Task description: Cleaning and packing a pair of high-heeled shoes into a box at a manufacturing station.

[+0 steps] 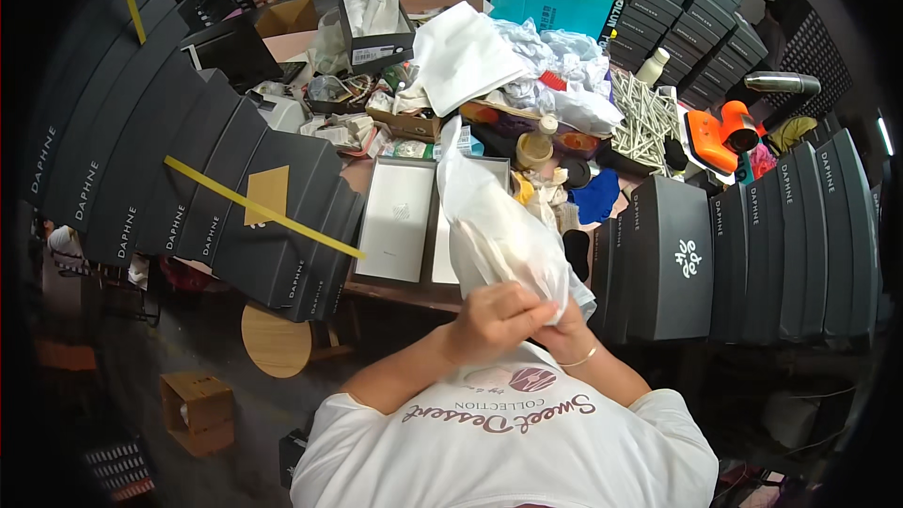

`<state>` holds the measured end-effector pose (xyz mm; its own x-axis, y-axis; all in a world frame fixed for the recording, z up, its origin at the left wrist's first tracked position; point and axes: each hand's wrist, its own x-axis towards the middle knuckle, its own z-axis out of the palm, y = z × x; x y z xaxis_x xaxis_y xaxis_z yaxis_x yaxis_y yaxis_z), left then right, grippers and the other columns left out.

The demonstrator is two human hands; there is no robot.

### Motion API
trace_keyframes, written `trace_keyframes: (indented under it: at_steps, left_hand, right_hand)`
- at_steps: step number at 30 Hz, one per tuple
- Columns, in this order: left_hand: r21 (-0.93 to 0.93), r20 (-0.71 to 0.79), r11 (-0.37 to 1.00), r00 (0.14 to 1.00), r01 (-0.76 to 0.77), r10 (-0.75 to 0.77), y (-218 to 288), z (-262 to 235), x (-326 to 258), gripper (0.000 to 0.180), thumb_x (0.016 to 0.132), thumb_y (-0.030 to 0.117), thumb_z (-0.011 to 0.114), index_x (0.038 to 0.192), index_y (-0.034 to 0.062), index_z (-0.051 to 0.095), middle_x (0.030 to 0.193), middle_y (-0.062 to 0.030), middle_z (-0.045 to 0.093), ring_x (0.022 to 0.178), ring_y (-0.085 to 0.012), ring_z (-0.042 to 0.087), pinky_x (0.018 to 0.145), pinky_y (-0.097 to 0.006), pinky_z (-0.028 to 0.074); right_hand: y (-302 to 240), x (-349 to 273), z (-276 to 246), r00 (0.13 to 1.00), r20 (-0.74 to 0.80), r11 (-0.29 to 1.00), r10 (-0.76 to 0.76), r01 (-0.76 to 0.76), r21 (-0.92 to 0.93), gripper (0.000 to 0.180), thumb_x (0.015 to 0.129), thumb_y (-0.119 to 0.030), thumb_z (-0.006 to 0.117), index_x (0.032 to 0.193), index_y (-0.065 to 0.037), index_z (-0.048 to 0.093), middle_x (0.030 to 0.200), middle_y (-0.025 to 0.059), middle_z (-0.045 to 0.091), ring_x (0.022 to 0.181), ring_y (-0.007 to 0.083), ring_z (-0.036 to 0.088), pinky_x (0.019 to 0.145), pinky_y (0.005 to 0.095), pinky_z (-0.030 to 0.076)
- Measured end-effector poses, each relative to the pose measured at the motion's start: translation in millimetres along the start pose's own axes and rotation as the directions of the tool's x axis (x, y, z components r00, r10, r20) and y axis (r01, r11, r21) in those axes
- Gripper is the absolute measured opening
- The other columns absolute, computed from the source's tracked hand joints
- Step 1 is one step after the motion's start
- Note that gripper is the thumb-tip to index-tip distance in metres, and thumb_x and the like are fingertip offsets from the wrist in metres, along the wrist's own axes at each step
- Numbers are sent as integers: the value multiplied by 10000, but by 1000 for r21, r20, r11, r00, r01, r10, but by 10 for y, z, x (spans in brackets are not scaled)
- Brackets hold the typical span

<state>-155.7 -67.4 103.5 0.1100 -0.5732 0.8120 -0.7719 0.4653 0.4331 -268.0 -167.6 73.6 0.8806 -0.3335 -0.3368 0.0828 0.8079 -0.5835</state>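
A white, thin, translucent wrapping [470, 212] with a pale object inside hangs in front of my chest. The object's kind is hidden; its wrapping tapers to a long loose end on the far side. My left hand [503, 316] is closed, its fingers pinching the near end of the wrapping. Close against it, my right hand [565, 331] grips the same end from the right, its fingers partly behind the white sheet. Just beyond, on the table, lies an open shoebox [391, 226] with a white inside, partly covered by the wrapping.
Dark shoeboxes [254, 216] stand in a row at the left, a yellow strap across them. More dark shoeboxes [670, 259] line the right. Farther back are crumpled paper [564, 52], a glue bottle [536, 141], white sticks [649, 118] and an orange tape dispenser [710, 141].
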Motion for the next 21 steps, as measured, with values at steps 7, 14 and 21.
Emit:
trace_keyframes:
  at_steps: [7,14,21]
  left_hand:
    - [-414,250,859,945,303,-212,83,379,-82,324,689,-41,687,1005,22,648,839,-75,565,696,-233,589,595,-317,485]
    - [-297,451,842,843,450,-292,-246,40,-212,441,770,152,713,1155,35,534,1103,-127,553,958,-266,577,827,-324,477]
    - [-837,303,-303,-75,455,-950,-1354,-233,-750,575,817,172,691,1298,9,423,1181,-102,541,1076,-221,540,937,-370,451]
  right_hand:
    - [-50,350,-227,994,11,991,-104,105,-82,521,894,-208,601,1342,-24,409,1315,99,502,1203,234,497,995,398,416]
    - [-5,446,-164,990,41,905,-133,139,-402,513,896,-207,596,1331,-5,413,1314,114,501,1202,234,497,974,400,427]
    - [435,1002,176,930,348,34,115,346,-938,507,897,-206,591,1319,15,417,1313,129,499,1200,234,497,954,401,439]
